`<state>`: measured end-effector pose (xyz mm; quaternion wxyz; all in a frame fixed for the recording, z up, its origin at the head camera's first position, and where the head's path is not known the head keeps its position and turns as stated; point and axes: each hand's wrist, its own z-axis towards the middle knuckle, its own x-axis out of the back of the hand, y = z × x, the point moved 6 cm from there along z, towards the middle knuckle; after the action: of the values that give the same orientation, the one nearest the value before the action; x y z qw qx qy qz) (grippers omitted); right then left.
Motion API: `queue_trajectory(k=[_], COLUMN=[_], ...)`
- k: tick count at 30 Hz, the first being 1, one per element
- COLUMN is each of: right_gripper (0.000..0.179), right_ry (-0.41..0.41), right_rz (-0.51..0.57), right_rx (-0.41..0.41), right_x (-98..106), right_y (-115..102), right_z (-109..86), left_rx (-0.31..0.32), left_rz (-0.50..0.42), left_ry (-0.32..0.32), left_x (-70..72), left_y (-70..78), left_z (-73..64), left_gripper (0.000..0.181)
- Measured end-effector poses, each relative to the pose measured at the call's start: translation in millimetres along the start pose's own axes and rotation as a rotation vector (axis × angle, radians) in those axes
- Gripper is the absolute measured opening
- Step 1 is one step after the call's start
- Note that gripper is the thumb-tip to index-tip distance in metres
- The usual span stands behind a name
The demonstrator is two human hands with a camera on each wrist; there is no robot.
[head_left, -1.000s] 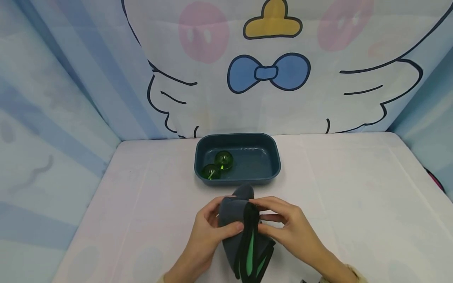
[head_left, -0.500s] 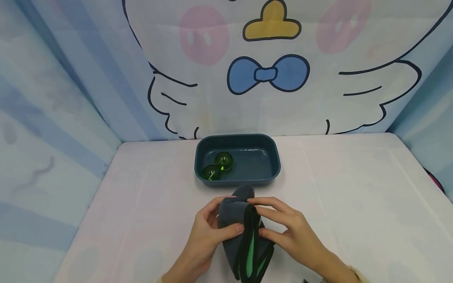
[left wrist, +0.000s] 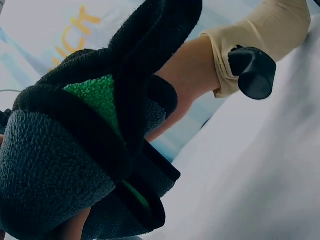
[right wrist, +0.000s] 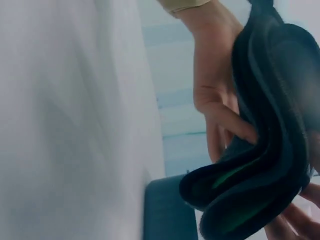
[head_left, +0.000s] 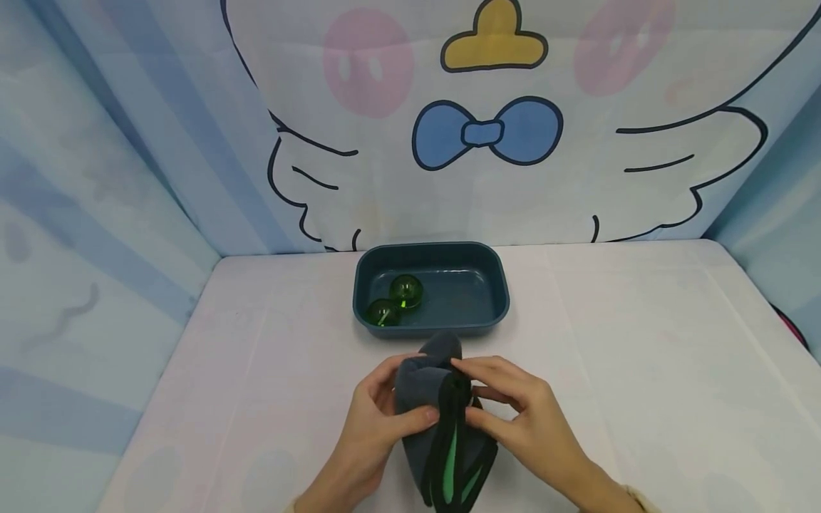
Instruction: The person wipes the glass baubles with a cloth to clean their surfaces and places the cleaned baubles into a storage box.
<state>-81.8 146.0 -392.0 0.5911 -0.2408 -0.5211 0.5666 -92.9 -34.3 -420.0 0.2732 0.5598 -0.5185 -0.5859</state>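
Observation:
In the head view a folded grey-blue towel with thick black edging and green inner faces is held up at the front middle. My left hand grips it from the left, thumb across the near face and fingers behind. My right hand pinches the black-edged side, with fingertips near the top fold and the thumb lower. The left wrist view shows the towel's fuzzy pile and green layer close up. Stacked folds of the towel fill the right side of the right wrist view.
Just beyond the towel stands a dark teal tray, holding two clear green balls at its left end. A pale cloth covers the table. Behind it hangs a printed curtain.
My right fingers shift along the towel's edge, lifting slightly and then closing back on it. The black-edged folds lean a little to the left. My left hand and the tray stay put.

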Motion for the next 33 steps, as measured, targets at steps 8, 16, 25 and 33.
queue_trajectory(k=[8, 16, 25, 33], right_gripper=[0.063, 0.058, 0.049, 0.071], right_ry=[-0.022, -0.034, -0.065, -0.093], right_rz=[-0.129, -0.108, 0.144, -0.08], right_rx=[0.268, 0.225, -0.143, 0.016], right_x=[0, -1, -2, -5], right_y=[-16, -19, -1, -9], right_z=[-0.1, 2.5, 6.4, 2.5], left_rx=[0.019, 0.016, -0.026, -0.025], left_rz=[-0.016, -0.013, 0.006, -0.008], left_ry=[0.007, 0.001, -0.011, 0.001], left_x=[1.1, 3.3, 6.1, 6.5], left_y=[0.4, 0.7, -0.1, 2.5], left_z=[-0.2, -0.6, -0.1, 0.1], left_gripper=[0.062, 0.061, 0.062, 0.061])
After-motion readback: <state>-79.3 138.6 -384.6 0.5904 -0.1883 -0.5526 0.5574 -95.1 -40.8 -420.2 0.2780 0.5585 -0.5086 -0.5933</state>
